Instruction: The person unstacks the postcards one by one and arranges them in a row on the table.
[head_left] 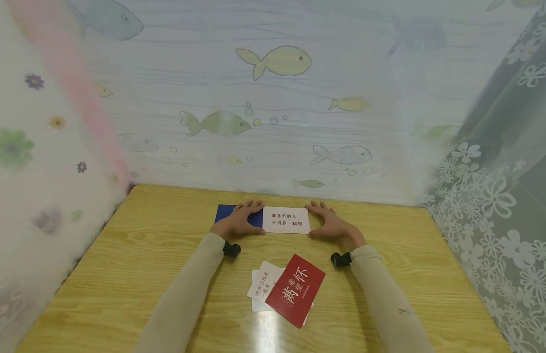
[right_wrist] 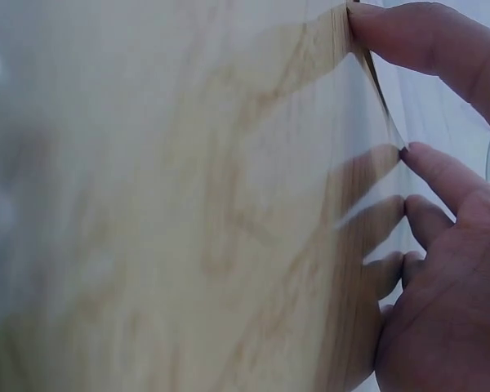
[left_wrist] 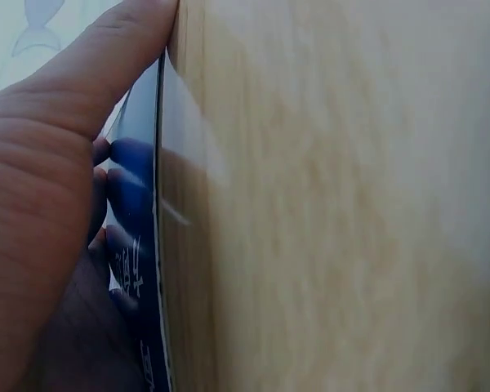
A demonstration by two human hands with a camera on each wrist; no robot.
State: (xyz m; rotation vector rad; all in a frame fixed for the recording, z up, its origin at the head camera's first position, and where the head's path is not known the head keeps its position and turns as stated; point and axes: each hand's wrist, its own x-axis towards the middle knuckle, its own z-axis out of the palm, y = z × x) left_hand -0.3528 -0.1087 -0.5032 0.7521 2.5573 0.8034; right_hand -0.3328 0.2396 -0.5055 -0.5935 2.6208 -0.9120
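Left hand [head_left: 242,220] and right hand [head_left: 332,224] — fingers spread, neither clenched — touch opposite ends of a white rectangular lettered card [head_left: 286,227] far on the yellow wood-grain table [head_left: 136,274]; a dark-blue rectangular card [head_left: 223,212] adjoins its left; nearer, a red rectangular card [head_left: 297,294] overlaps white ones.

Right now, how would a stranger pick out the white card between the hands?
Look across the wooden table toward the fish-printed backdrop. There the white card sits between the left hand and right hand, beside a blue card. Its two lines of Chinese characters show in full, unlike the white cards partly covered by the red card.
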